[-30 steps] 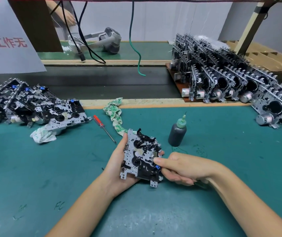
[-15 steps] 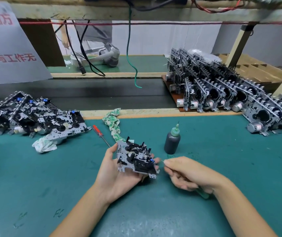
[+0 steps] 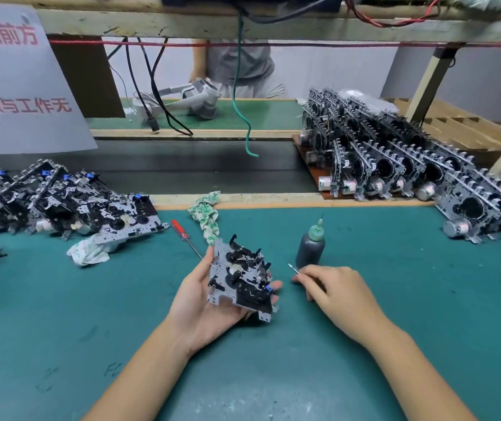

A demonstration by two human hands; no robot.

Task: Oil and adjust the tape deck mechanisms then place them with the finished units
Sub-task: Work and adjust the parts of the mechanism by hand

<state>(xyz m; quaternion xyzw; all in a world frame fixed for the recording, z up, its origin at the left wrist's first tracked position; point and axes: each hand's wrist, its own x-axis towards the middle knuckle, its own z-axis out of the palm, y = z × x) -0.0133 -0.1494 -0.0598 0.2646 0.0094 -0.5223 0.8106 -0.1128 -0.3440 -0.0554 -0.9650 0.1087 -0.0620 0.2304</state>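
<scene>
So the grey-and-black metal tape deck mechanism [image 3: 241,279] sits cradled in the upturned left hand [image 3: 203,302], thumb hooked over its far-left edge and fingers curled up underneath, holding it just above the green bench mat [image 3: 60,329]. Its long side runs from near the thumb down toward the fingertips, tilted a bit to the viewer.

The right hand [image 3: 339,291] is just beside it to the right, not touching, fingers curled and pinching a thin metal pick or needle tool [image 3: 294,268] whose tip points up-left at the mechanism. The dark oil bottle with the green nozzle [image 3: 310,247] stands right behind that hand.

The finished row of mechanisms with motors [image 3: 410,171] is off to the right, so my guess is the handoff goes that way.
</scene>
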